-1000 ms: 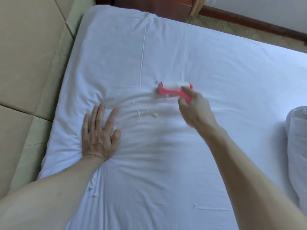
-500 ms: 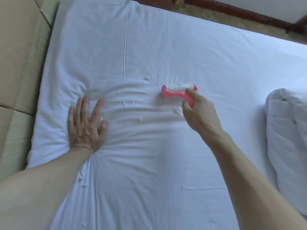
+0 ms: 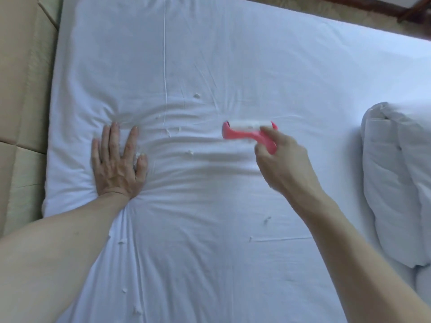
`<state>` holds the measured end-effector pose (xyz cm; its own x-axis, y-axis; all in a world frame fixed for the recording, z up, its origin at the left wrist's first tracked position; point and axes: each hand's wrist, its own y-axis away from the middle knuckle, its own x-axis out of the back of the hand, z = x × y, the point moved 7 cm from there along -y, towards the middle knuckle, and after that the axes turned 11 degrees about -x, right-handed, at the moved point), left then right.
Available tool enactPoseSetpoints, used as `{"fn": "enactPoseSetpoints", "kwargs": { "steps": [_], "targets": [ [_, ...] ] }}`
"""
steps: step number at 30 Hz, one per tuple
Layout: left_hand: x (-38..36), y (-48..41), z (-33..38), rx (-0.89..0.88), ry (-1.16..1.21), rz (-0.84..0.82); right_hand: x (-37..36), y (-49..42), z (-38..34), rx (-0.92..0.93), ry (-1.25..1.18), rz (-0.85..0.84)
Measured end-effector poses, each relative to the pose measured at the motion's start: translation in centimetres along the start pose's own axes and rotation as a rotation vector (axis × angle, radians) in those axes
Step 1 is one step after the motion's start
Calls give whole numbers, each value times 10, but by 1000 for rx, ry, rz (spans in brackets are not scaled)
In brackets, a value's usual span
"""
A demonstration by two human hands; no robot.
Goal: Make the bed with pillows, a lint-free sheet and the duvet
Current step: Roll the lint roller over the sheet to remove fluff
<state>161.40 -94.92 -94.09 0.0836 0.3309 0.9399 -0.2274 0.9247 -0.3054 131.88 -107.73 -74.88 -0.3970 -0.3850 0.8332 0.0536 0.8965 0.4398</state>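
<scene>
A white sheet covers the mattress and is wrinkled across the middle. My left hand presses flat on it near the left edge, fingers spread. My right hand grips the handle of a pink lint roller, whose white roll lies on the sheet at the centre. Several small white lint bits lie scattered on the sheet between and below my hands. A bunched white duvet lies at the right edge.
A beige padded headboard runs along the left side of the mattress. Patterned carpet and dark wooden furniture show beyond the far edge of the bed at top right.
The lint roller and my right hand have shifted rightward and slightly toward me across the sheet. The view has swung right, showing more of the duvet. My left hand stays pressed in place.
</scene>
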Motion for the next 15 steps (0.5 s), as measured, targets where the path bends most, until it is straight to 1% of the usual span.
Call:
{"fn": "enactPoseSetpoints", "kwargs": {
  "steps": [1, 4, 7, 9, 12, 15],
  "targets": [
    [0, 0, 0, -2, -1, 4, -4, -12, -17, 55, -4, 21],
    [-4, 0, 1, -13, -21, -3, -30, -50, -64, 185, 18, 10],
    [-5, 0, 1, -8, -44, -10, -57, -79, -100, 212, 48, -5],
    [-5, 0, -1, -1, -50, -21, -69, -88, -113, 204, 45, -52],
    [-5, -2, -2, -1, -57, -28, -63, -75, -106, 163, 66, -126],
    [-3, -3, -1, -11, -58, 0, -48, -40, -68, 81, 214, -261]
  ]
}}
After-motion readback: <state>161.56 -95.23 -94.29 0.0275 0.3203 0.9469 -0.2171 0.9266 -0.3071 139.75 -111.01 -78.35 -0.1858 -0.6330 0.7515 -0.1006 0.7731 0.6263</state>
